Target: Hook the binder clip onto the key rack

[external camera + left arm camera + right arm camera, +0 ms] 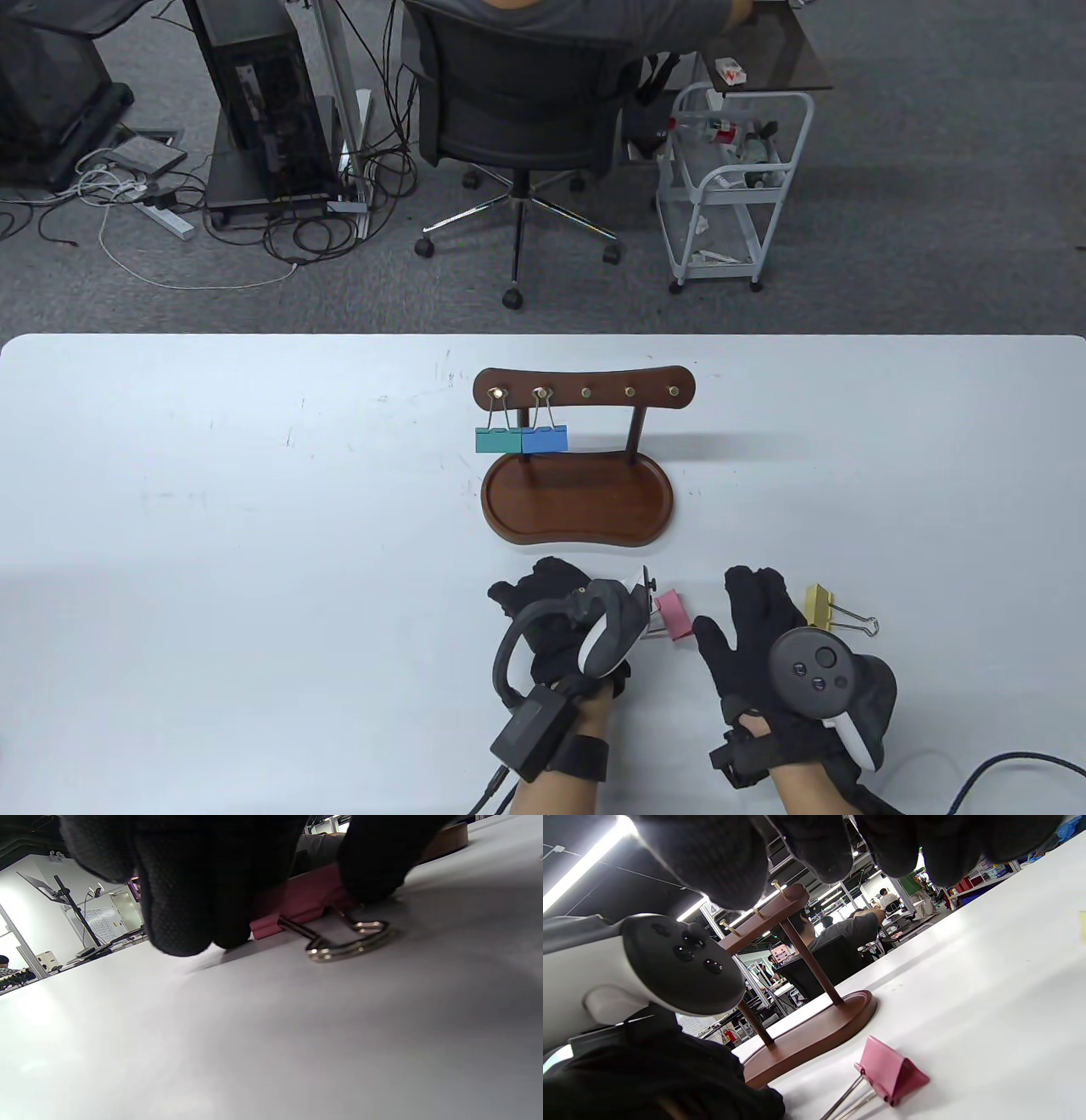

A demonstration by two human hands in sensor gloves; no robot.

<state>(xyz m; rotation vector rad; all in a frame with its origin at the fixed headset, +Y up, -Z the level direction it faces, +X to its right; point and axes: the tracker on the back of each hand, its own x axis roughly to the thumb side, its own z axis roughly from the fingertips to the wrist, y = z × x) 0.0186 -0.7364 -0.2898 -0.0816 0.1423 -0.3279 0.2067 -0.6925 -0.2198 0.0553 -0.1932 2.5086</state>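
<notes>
The pink clip (676, 615) lies flat on the table (254, 509), between the two hands and just in front of the rack (579, 458). Its wire handles point toward the left hand (564, 624). In the left wrist view, gloved fingertips (182, 899) come down on either side of the clip body, with the wire loops (348, 940) lying flat in front of them. They look like they're touching or about to pinch it, but I honestly can't tell whether the grip has actually closed. The right hand (768, 645) rests flat with its fingers straight and a bit spread, holding nothing, just right of the pink clip.

What could go wrong, as I see it:

- Clip is lying flat, handles low against the table. If the fingers only catch the body's edge, it'll probably skid or pop out sideways instead of lifting.
- Grabbing by the body instead of a wire loop means the loop may flop, and then threading it over a peg gets fiddly.
- The teal clip (498, 439) and blue clip (544, 438) already hang on the two leftmost pegs, touching each other. The next free peg (585, 392) is right beside the blue one, so a sloppy approach could bump that clip off.
- The rack is freestanding, so pushing hard on the peg could tip or slide it.
- The right hand is close enough to knock the clip if it shifts.

A gold clip (827, 607) sits just right of the right hand, out of the way for now.
</notes>
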